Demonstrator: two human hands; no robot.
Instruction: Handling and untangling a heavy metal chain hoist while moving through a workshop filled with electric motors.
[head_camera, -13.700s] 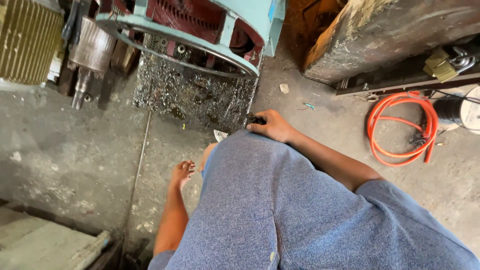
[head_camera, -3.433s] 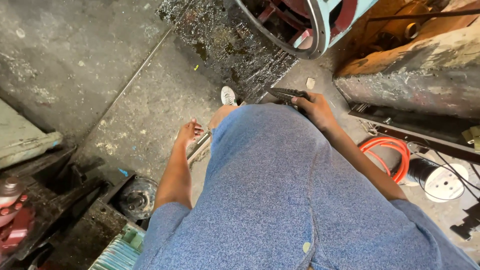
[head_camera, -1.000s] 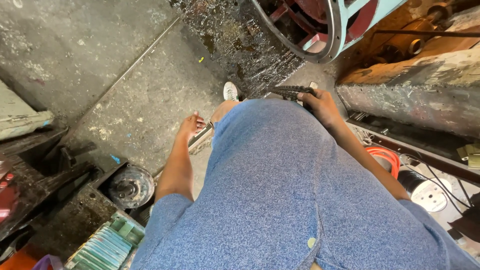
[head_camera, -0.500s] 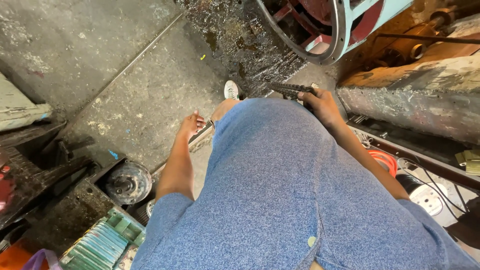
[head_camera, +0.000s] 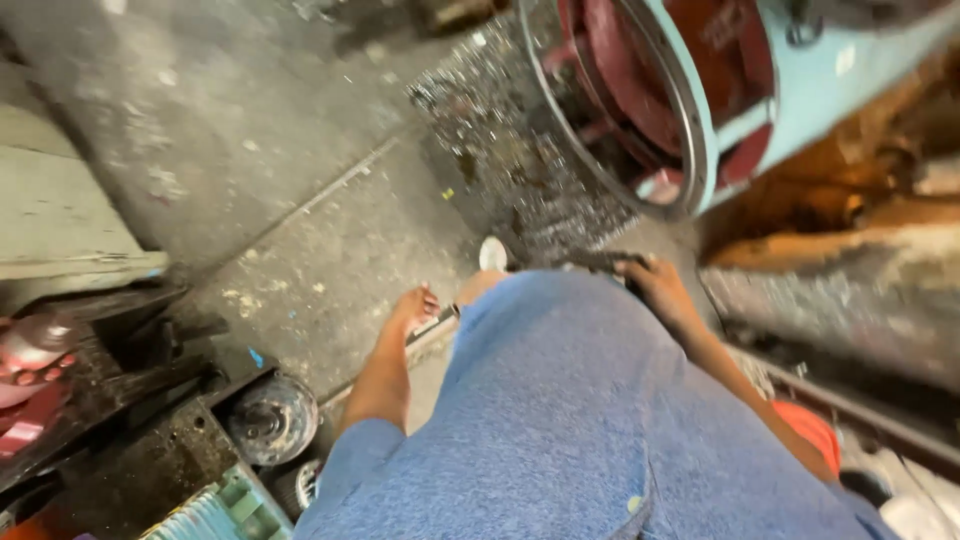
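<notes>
I look down over my blue shirt (head_camera: 570, 420) at a concrete floor. My left hand (head_camera: 413, 306) hangs at my side, its fingers closed on a thin metal piece (head_camera: 436, 326) that pokes out beside my body. My right hand (head_camera: 662, 288) is stretched forward and grips a dark elongated tool (head_camera: 597, 262), held level in front of my belly. The picture is motion-blurred, so neither object is sharp. The white tip of my shoe (head_camera: 492, 252) shows just ahead of the shirt.
A large light-blue machine housing with a red inside (head_camera: 700, 110) stands ahead on the right, with metal shavings (head_camera: 500, 150) on the floor before it. A rusty block (head_camera: 850, 290) and orange hose (head_camera: 812, 432) lie right. A round metal part (head_camera: 270, 420) and dark machine pieces (head_camera: 90, 400) lie left.
The view has shifted slightly and blurred. Both hands keep their hold; the left arm has stayed at my side and the right hand stays forward with the dark tool.
</notes>
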